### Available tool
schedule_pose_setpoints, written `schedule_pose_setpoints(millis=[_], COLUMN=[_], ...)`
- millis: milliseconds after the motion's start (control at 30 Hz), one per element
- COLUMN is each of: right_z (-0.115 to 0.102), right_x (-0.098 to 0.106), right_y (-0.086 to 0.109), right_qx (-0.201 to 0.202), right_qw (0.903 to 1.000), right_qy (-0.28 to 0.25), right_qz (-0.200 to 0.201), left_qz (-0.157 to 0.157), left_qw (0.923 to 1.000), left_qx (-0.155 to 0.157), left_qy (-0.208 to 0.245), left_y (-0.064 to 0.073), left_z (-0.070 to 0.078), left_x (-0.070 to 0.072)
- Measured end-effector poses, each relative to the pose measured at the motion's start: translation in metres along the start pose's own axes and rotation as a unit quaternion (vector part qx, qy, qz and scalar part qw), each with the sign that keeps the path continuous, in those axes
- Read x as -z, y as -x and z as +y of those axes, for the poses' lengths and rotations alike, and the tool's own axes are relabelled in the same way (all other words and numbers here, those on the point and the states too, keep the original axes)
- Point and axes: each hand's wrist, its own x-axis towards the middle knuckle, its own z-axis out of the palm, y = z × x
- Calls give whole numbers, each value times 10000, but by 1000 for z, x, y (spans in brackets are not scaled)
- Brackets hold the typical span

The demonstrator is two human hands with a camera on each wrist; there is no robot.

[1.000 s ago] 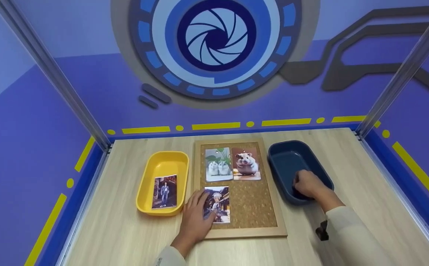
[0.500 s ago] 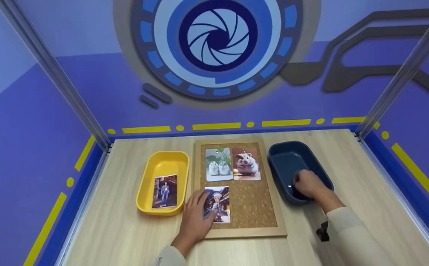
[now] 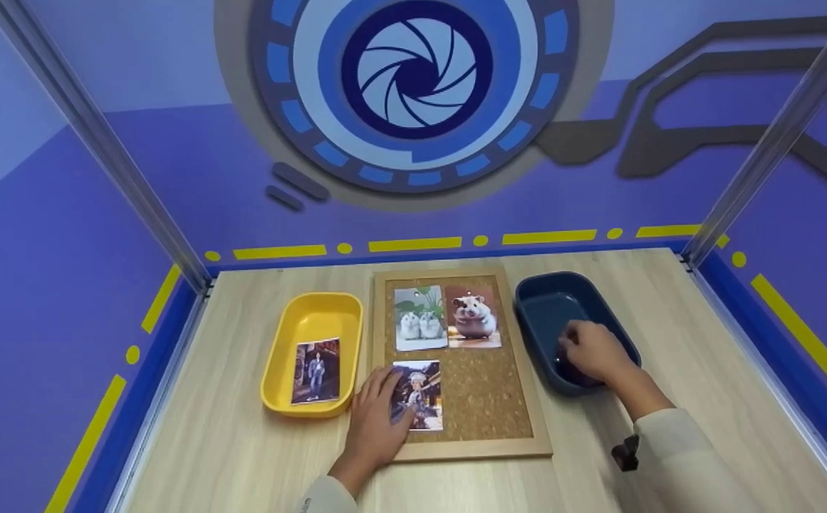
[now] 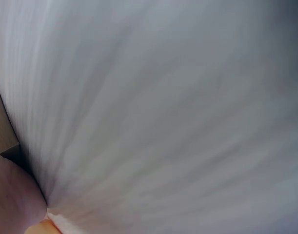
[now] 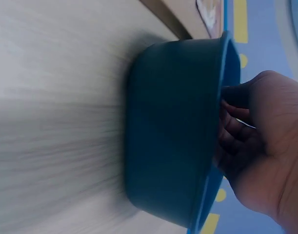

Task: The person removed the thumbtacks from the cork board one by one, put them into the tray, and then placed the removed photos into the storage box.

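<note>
My left hand point(image 3: 377, 420) rests on the left edge of the cork board point(image 3: 484, 399), its thumb and fingers spread flat over a photo of a figure in a white hat point(image 3: 424, 395). Inside the dark blue tray point(image 3: 555, 303) my right hand point(image 3: 595, 353) reaches down with bent fingers. A small shiny dot shows by those fingertips. From the right wrist view, the tray's wall hides the tips of the right hand point(image 5: 266, 146), so I cannot tell whether they pinch anything. A photo of two white hamsters point(image 3: 420, 324) and a photo of one hamster point(image 3: 474, 320) hang pinned along the board's top.
Left of the board stands a yellow tray point(image 3: 271, 370) holding a photo of a standing person point(image 3: 317, 370). All of it lies on a wooden table point(image 3: 221, 342) between blue and purple panels point(image 3: 263, 214). Pale cloth point(image 4: 163, 117) fills most of the left wrist view.
My right hand has lifted and turned slightly inside the dark blue tray, and its fingers show a little more. The left hand and the photos have stayed put.
</note>
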Motion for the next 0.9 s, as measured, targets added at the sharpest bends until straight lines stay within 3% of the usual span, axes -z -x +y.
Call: schedule_pose_setpoints(millis=[233, 400, 500, 700, 900], right_z=[-18, -34, -44, -59, -67], right_x=[2, -3, -8, -16, -26], right_y=[2, 7, 11, 17, 23], right_qx=[205, 665, 934, 1186, 1139], right_qw=[9967, 9853, 9786, 9748, 9800], right_qy=[-131, -130, -137, -173, -393], right_qz=[775, 1571, 1830, 1882, 1584], left_qz=[6, -7, 28, 22, -6], left_qw=[10000, 10000, 10000, 10000, 10000], left_qx=[-16, 0, 39, 53, 37], left_qy=[31, 6, 13, 16, 27], left_y=[0, 2, 3, 3, 3], left_z=[2, 0, -1, 1, 3], left_x=[1, 2, 3, 2, 3])
